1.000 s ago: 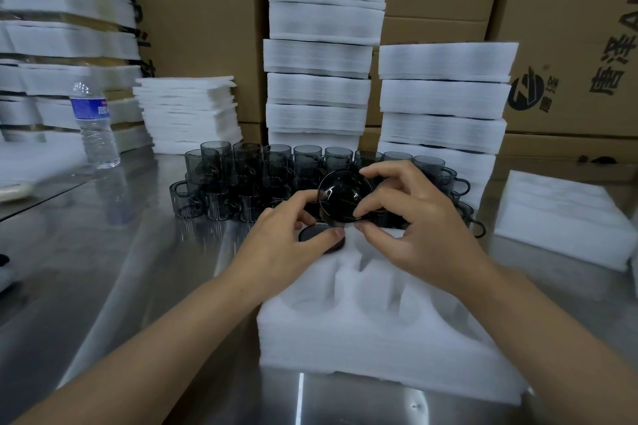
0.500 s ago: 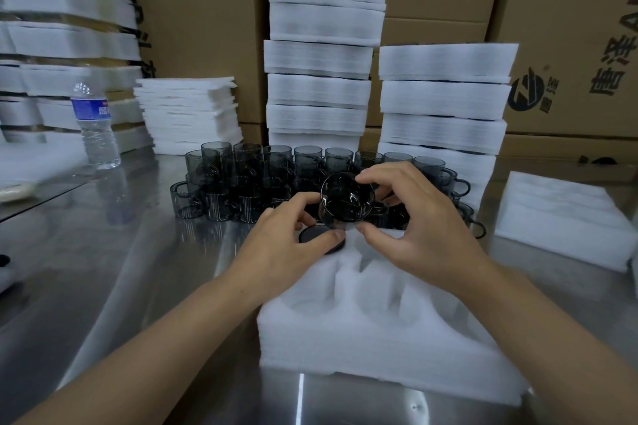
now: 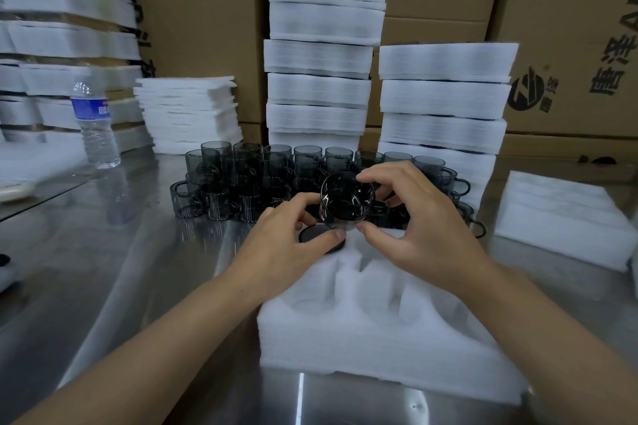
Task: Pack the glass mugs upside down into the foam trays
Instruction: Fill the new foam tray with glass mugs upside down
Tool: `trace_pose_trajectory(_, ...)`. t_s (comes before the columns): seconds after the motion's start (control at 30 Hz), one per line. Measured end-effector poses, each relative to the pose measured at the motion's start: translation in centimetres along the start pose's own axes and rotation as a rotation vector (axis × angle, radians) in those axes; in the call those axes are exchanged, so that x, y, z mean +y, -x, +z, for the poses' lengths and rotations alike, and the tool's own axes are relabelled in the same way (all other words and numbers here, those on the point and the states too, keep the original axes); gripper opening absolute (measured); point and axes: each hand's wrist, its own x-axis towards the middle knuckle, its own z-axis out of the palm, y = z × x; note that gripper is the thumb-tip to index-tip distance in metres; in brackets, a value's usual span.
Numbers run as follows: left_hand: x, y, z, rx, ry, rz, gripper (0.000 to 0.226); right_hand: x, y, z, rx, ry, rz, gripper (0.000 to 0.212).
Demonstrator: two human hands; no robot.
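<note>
A white foam tray [image 3: 379, 348] with round pockets lies on the steel table in front of me. One dark glass mug [image 3: 312, 234] sits upside down in its far left pocket, base up. Both hands hold a second smoky glass mug [image 3: 347, 199] just above the tray's far edge, tilted with its base towards me. My right hand [image 3: 421, 217] pinches it between thumb and fingers. My left hand [image 3: 286, 238] grips its left side, thumb lying over the seated mug. Behind them stand several more mugs [image 3: 241, 179] in rows.
Stacks of foam trays [image 3: 321, 55] rise behind the mugs, with more foam [image 3: 445, 100] to the right and loose sheets [image 3: 188, 114] to the left. A water bottle [image 3: 95, 124] stands at far left. Another foam pile [image 3: 559, 214] lies right. Cardboard boxes line the back.
The held mug has turned from facing me with its opening towards base-up, and dropped slightly towards the tray. Both hands stayed in place around it.
</note>
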Motion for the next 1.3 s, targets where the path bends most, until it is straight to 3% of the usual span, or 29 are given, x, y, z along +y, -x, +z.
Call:
trace_pose_trajectory(0.73,-0.32,-0.23,0.16,0.010,0.021,-0.002,0.045,0.13,-0.07,-0.01,-0.007,-0.014,-0.012,0.047)
trace_pose_trajectory(1.3,-0.14,-0.15,0.13,0.020,-0.016,0.013,0.052,0.79,0.13,0.35,-0.007,-0.075,0.062,0.066)
